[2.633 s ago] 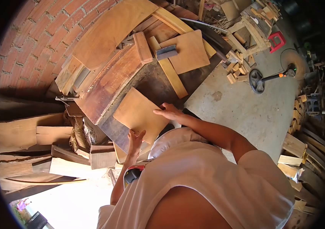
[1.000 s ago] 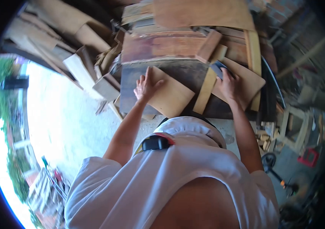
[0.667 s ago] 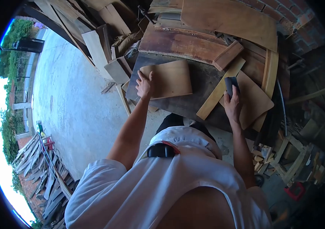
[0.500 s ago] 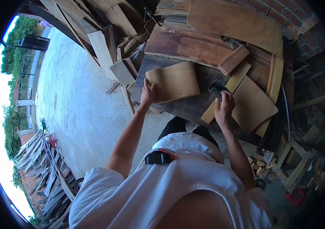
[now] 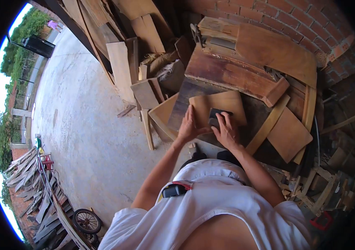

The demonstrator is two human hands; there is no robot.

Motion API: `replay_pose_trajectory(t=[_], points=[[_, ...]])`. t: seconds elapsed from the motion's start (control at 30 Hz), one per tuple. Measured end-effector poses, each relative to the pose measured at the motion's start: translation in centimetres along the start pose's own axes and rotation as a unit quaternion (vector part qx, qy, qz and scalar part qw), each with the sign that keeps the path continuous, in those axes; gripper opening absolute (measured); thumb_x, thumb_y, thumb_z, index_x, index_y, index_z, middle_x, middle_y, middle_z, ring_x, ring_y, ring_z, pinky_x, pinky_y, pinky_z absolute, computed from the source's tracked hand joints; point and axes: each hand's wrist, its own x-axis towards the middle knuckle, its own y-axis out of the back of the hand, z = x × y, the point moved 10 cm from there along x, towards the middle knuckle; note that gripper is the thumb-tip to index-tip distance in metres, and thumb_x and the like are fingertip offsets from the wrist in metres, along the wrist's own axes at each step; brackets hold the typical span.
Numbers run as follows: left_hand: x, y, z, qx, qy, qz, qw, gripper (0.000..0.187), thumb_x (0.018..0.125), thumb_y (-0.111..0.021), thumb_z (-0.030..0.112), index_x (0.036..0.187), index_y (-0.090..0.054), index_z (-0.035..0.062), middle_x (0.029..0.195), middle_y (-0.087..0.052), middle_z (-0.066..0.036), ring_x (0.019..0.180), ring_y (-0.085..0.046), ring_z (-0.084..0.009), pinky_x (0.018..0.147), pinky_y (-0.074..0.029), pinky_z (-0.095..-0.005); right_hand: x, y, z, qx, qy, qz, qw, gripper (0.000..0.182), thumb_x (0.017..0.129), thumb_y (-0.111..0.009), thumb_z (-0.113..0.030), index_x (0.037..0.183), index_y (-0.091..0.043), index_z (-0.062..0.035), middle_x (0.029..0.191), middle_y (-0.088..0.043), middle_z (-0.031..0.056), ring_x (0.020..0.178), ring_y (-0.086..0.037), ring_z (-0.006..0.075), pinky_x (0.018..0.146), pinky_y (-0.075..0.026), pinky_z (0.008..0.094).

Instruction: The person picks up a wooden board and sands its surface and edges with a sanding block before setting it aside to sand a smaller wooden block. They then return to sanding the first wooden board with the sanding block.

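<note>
A smooth, pale brown wooden board (image 5: 228,100) with a curved face lies on the dark workbench top (image 5: 186,93). My left hand (image 5: 189,127) rests on its left end, fingers stretched out and thumb pointing right. On the board's near part, my right hand (image 5: 226,132) presses down a folded dark sheet that looks like sandpaper (image 5: 215,112). The fingers of that hand lie over the sheet and partly cover it. My two thumbs are close together at the board's near edge.
A second flat wooden piece (image 5: 290,135) and a yellowish strip (image 5: 269,123) lie to the right. A reddish block (image 5: 276,91) sits behind them, near a large curved panel (image 5: 275,52). Scrap boards (image 5: 148,33) lean at the back left. A brick wall (image 5: 286,18) stands behind.
My right hand has moved left from beside the strip and brought the dark sheet down onto the board. My left hand stays at the board's left end. The view has shifted.
</note>
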Motion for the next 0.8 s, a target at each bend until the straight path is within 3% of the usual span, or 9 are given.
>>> replay_pose_trajectory(t=[0.07, 0.17, 0.27, 0.33, 0.4, 0.47, 0.5, 0.67, 0.8], points=[[-0.3, -0.4, -0.7, -0.001, 0.007, 0.003, 1.0, 0.138, 0.059, -0.09, 0.051, 0.155, -0.006, -0.0023, 0.157, -0.023, -0.026, 0.141, -0.032, -0.0438, 0.113, -0.034, -0.046, 0.4, -1.0, 1.0, 0.04, -0.027, 0.026, 0.999, 0.052, 0.083, -0.072, -0.016, 0.13, -0.054, -0.0022, 0.124, -0.05, 0.0151, 0.107, -0.056, 0.0366, 0.089, -0.047, 0.0457], [-0.4, 0.3, 0.3, 0.026, 0.051, -0.046, 0.997, 0.142, 0.056, -0.091, 0.049, 0.156, -0.002, 0.0003, 0.16, -0.02, -0.023, 0.141, -0.034, -0.0417, 0.111, -0.037, -0.0475, 0.4, -1.9, 0.9, -0.003, -0.043, 0.026, 0.999, 0.055, 0.08, -0.074, -0.014, 0.13, -0.056, -0.0021, 0.123, -0.05, 0.0124, 0.112, -0.054, 0.0352, 0.094, -0.045, 0.0456], [-0.3, 0.4, 0.2, 0.035, 0.066, -0.081, 0.994, 0.144, 0.054, -0.091, 0.046, 0.156, 0.001, 0.0011, 0.162, -0.015, -0.021, 0.142, -0.033, -0.0395, 0.11, -0.037, -0.0471, 2.9, -2.5, 0.5, -0.079, -0.033, 0.029, 0.996, 0.043, 0.088, -0.068, -0.017, 0.126, -0.058, 0.0011, 0.138, -0.049, 0.0141, 0.122, -0.049, 0.0344, 0.1, -0.042, 0.0451], [-0.4, 0.3, 0.1, 0.037, 0.073, -0.109, 0.991, 0.145, 0.054, -0.091, 0.046, 0.156, 0.002, 0.0015, 0.163, -0.014, -0.02, 0.143, -0.033, -0.039, 0.111, -0.035, -0.0468, 6.3, -4.3, 2.0, -0.042, -0.037, 0.054, 0.997, 0.038, 0.093, -0.062, -0.018, 0.123, -0.059, 0.0051, 0.143, -0.048, 0.0154, 0.126, -0.047, 0.0345, 0.105, -0.039, 0.0466], [-0.4, 0.1, 0.2, 0.041, 0.074, -0.11, 0.99, 0.145, 0.054, -0.091, 0.046, 0.156, 0.002, 0.0015, 0.163, -0.012, -0.02, 0.143, -0.032, -0.0388, 0.112, -0.035, -0.0462, 9.3, -5.4, 2.6, -0.038, -0.038, 0.053, 0.997, 0.038, 0.096, -0.058, -0.02, 0.122, -0.06, 0.007, 0.142, -0.051, 0.0161, 0.131, -0.045, 0.0335, 0.111, -0.035, 0.0462], [-0.4, 0.1, 0.2, 0.048, 0.075, -0.124, 0.988, 0.145, 0.057, -0.089, 0.051, 0.155, 0.005, 0.0002, 0.163, -0.009, -0.02, 0.144, -0.031, -0.0396, 0.112, -0.035, -0.047, 10.8, -7.1, 3.3, -0.116, -0.053, 0.036, 0.991, 0.04, 0.097, -0.056, -0.023, 0.123, -0.06, 0.0067, 0.14, -0.053, 0.0168, 0.131, -0.046, 0.033, 0.114, -0.034, 0.0444], [-0.5, 0.3, 0.3, 0.046, 0.081, -0.111, 0.989, 0.143, 0.056, -0.089, 0.046, 0.156, 0.003, 0.0021, 0.164, -0.012, -0.019, 0.143, -0.034, -0.0371, 0.111, -0.036, -0.0469, 10.2, -7.1, 3.0, -0.092, -0.048, 0.032, 0.994, 0.039, 0.099, -0.053, -0.023, 0.125, -0.059, 0.0054, 0.14, -0.053, 0.0161, 0.132, -0.048, 0.0326, 0.114, -0.034, 0.0435], [-0.5, -0.3, -0.7, 0.03, 0.087, -0.112, 0.989, 0.145, 0.055, -0.089, 0.047, 0.157, 0.004, 0.003, 0.163, -0.014, -0.019, 0.143, -0.035, -0.0358, 0.11, -0.035, -0.0482, -2.2, -4.8, -1.0, 0.052, -0.097, -0.001, 0.994, 0.041, 0.099, -0.053, -0.014, 0.136, -0.051, 0.0035, 0.146, -0.047, 0.0188, 0.137, -0.043, 0.034, 0.115, -0.034, 0.047], [-0.9, -0.6, -0.9, 0.013, 0.074, -0.104, 0.992, 0.148, 0.054, -0.089, 0.051, 0.157, 0.006, 0.0039, 0.163, -0.014, -0.02, 0.143, -0.034, -0.0354, 0.112, -0.029, -0.0498, 1.9, -4.9, -0.4, 0.091, -0.088, -0.012, 0.992, 0.04, 0.1, -0.052, -0.017, 0.136, -0.051, 0.0027, 0.145, -0.047, 0.0197, 0.135, -0.044, 0.0374, 0.115, -0.034, 0.047]])
